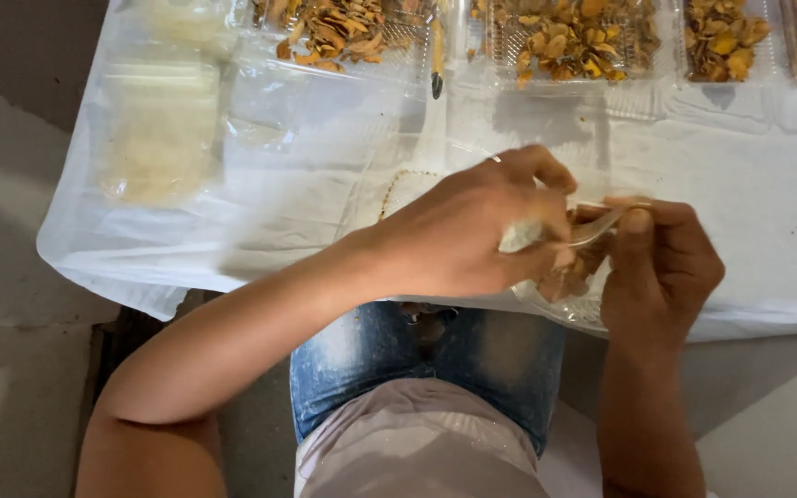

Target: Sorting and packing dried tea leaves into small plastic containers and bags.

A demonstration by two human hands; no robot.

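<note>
My left hand [472,231] and my right hand [661,263] meet over the front edge of a low table covered in white plastic sheet [232,212]. Between them they grip a small clear plastic bag [576,272] filled with brown-orange dried pieces. The fingers of both hands pinch the bag's top edge. My left hand covers most of the bag's left side.
Clear plastic trays [569,41] of dried orange-brown pieces line the far edge, one more tray [343,32] at the left. A stack of clear bags [159,120] lies at the far left. A thin chain [398,180] lies on the sheet. My jeans-clad knees [417,360] are below the table.
</note>
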